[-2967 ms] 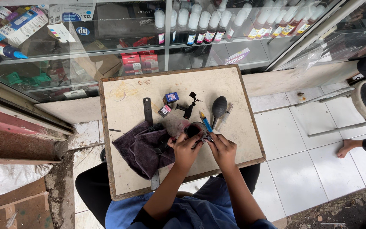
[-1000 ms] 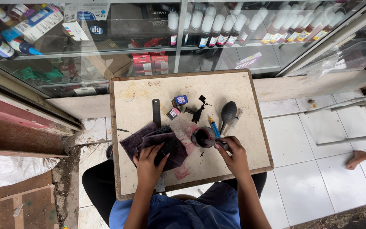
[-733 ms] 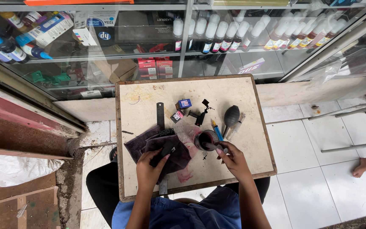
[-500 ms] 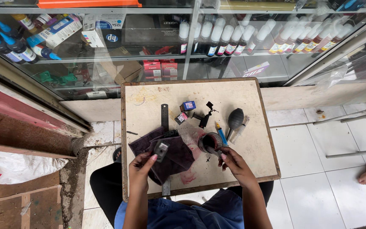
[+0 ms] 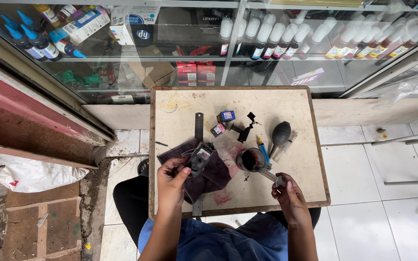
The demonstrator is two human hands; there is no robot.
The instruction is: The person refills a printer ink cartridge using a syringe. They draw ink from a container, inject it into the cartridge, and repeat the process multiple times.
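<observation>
Two hands apart over the wooden board (image 5: pixel 310 145): left hand (image 5: pixel 172 176) clamped on a dark ink cartridge (image 5: pixel 200 158) above the purple cloth (image 5: pixel 216 176); right hand (image 5: pixel 289 191) pinching a syringe (image 5: pixel 268 176), angled up-left into the small cup (image 5: pixel 251 159), nearer the right.

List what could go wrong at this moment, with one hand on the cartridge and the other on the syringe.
1. The left hand pinches the grey cartridge above the stained purple cloth; a slip might drop it.
2. The right hand holds a syringe beside the small dark cup; a nudge could tip it.
3. Pink stains mark the board; hands may get smeared.
</observation>
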